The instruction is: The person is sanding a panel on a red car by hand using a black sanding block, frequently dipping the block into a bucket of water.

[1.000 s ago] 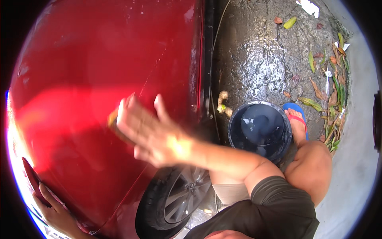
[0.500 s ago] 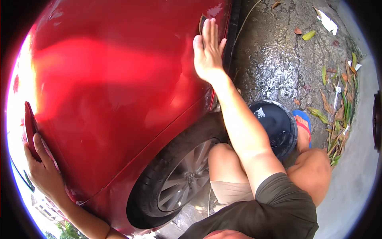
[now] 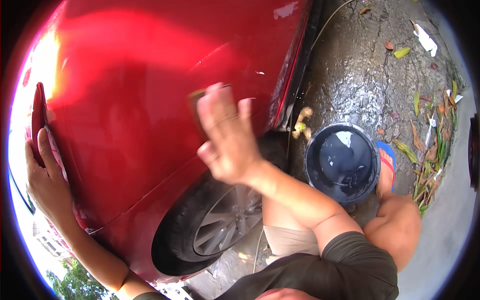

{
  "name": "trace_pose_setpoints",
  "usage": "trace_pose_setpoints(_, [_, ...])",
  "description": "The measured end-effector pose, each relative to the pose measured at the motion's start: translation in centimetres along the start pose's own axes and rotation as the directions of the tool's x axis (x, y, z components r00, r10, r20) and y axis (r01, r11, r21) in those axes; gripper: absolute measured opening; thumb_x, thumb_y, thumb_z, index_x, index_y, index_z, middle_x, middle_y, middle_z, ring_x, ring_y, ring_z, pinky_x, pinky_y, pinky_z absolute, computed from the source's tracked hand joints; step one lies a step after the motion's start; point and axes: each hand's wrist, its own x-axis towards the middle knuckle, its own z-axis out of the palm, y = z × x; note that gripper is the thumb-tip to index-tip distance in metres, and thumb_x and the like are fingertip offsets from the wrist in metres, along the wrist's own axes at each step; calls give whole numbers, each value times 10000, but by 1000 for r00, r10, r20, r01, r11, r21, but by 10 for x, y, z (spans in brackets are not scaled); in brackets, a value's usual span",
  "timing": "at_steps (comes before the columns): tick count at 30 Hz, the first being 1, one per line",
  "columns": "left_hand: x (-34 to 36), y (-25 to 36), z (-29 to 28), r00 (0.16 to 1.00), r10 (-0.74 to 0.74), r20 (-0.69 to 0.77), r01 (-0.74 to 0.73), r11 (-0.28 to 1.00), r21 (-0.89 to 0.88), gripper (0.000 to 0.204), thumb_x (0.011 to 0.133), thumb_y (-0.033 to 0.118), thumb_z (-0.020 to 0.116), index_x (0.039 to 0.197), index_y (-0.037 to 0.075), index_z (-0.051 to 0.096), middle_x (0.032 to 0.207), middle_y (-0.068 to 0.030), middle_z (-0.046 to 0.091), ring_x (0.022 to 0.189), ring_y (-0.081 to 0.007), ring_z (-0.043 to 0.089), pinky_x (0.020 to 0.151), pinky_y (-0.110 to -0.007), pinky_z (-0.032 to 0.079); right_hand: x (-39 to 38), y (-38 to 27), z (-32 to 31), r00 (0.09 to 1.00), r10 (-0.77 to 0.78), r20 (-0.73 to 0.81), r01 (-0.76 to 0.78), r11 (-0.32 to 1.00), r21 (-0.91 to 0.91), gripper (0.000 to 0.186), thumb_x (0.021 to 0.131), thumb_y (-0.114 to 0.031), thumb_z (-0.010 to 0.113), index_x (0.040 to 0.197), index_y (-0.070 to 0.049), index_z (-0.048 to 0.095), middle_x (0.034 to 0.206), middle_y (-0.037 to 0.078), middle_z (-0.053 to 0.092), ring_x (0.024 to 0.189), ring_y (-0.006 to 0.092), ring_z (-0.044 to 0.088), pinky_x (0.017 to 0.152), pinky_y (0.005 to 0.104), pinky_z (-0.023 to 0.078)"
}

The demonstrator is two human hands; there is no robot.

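A red car's door panel (image 3: 135,110) fills the left and middle of the view, wet and glossy. My right hand (image 3: 227,135), blurred by motion, presses a brown-edged flat pad (image 3: 196,100) against it above the wheel. Most of that pad is hidden behind my fingers. At the far left my left hand (image 3: 47,182) holds the edge of a red part that looks like the side mirror (image 3: 38,107), thumb on one side and fingers on the other. Below my right arm sits the car's wheel (image 3: 225,227), with a grey spoked rim.
A black bucket (image 3: 342,162) of dark water stands by my sandalled foot (image 3: 385,172). The concrete ground (image 3: 360,75) is wet. Fallen leaves (image 3: 435,150) and a white scrap (image 3: 425,40) lie along the pale wall (image 3: 450,225). A thin hose (image 3: 327,22) runs beside the car.
My right hand has swept the pad from the car's lower edge leftward and nearer to me, over the panel. The bucket now shows whole. My left hand keeps its hold.
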Motion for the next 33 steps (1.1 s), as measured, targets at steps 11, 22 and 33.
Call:
trace_pose_setpoints(11, [5,-2,-5,1000,1,25,-1,1000,-1,782,1016,646,475,1409,-20,588,1334,-248,657,1253,-433,616,1037,-468,500,-31,-49,13,992,-108,70,100,988,114,765,1059,-447,408,1640,-9,172,1719,214,105,1601,353,79,1237,625,38])
trace_pose_setpoints(22, [-1,-6,-2,997,-30,65,33,998,-53,830,1011,692,427,1420,-14,576,1331,-278,646,1251,-457,605,1036,-487,490,-46,-41,23,1000,-14,28,9,982,187,737,1089,-436,338,1645,-11,109,1721,218,63,1593,402,44,1228,644,9])
trace_pose_setpoints(33, [-1,-9,-3,995,-29,101,40,993,-110,762,1037,631,443,1407,-20,583,1334,-282,641,1246,-458,606,1031,-485,486,-52,20,21,969,235,-77,-213,952,219,759,1086,-447,329,1656,-44,32,1719,231,-23,1588,424,18,1232,633,12])
